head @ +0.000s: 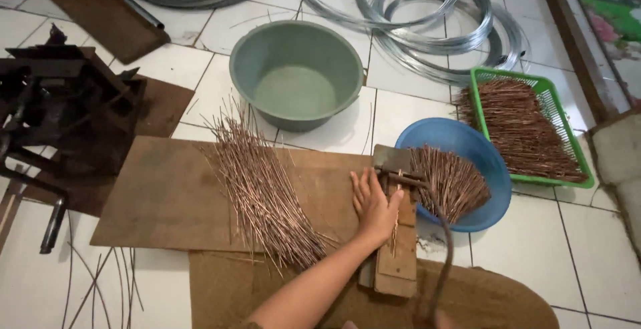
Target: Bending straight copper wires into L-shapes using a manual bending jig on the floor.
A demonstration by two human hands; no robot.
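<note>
Pressing down: my left hand (374,202) lies flat, fingers together, on the wooden cutter (395,235).
Right hand: mostly hidden, fingers unclear.
Beside: copper sticks (264,192).

We see the scene in soft, even daylight, bright but not harsh. The white floor tiles (547,235) beyond the left hand (374,205) give back a mild sheen, and the wire coils (434,15) far ahead of it carry thin bright glints. Shadows are faint and short; the green basin (297,69) ahead of the hand shades its own inner wall. Lines bow slightly toward the corners. The dark handle (444,255) just right of the hand is smeared by motion near the bottom edge
</note>
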